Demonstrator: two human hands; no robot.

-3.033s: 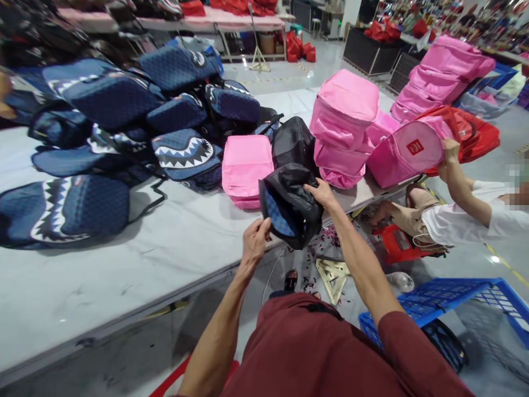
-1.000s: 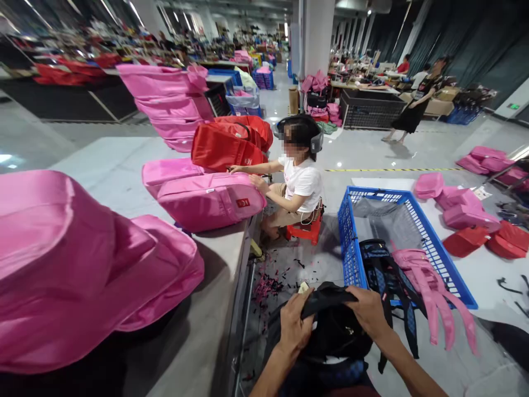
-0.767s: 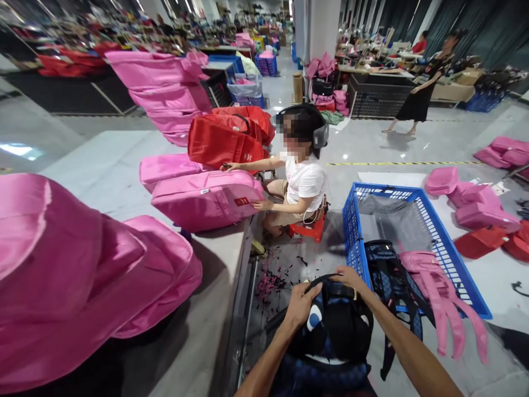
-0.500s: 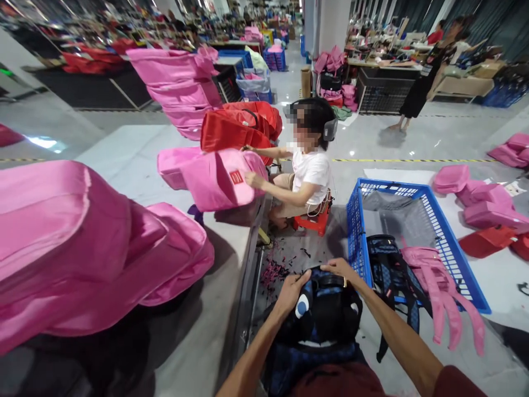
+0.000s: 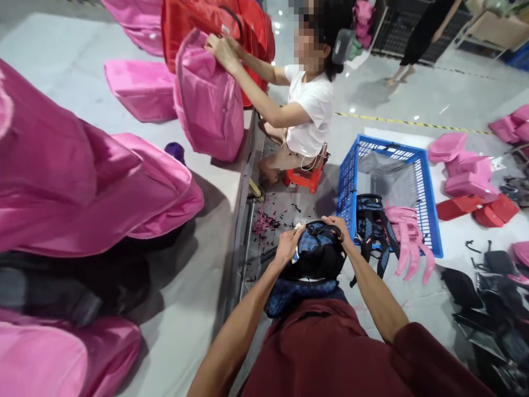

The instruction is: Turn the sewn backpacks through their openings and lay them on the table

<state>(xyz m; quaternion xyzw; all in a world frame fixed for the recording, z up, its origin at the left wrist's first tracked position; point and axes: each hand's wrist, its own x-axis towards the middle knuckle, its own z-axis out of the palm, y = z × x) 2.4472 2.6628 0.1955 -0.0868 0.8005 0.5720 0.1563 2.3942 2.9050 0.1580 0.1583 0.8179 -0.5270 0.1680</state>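
Note:
A black and blue checked backpack (image 5: 319,259) is held in front of my lap, its top tipped away from me. My left hand (image 5: 289,246) is closed on its upper left edge, beside a partly covered white and blue patch. On the upper right edge, near the dark carry handle, my right hand (image 5: 338,229) is closed too. The lower part of the bag rests against my dark red clothing (image 5: 318,347). My fingers hide parts of the bag's rim.
Left stands a table (image 5: 194,292) piled with pink bags (image 5: 103,182). A seated co-worker (image 5: 308,110) handles a pink backpack (image 5: 210,99) beside red bags (image 5: 256,33). On the right, a blue crate (image 5: 432,220) holds strapped bag pieces. Scraps (image 5: 266,223) litter the floor; black pieces (image 5: 491,309) lie farther right.
My view has tilted down, showing more of my clothing. Both hands keep hold of the backpack, which now sits more tilted. The co-worker has raised the pink backpack upright.

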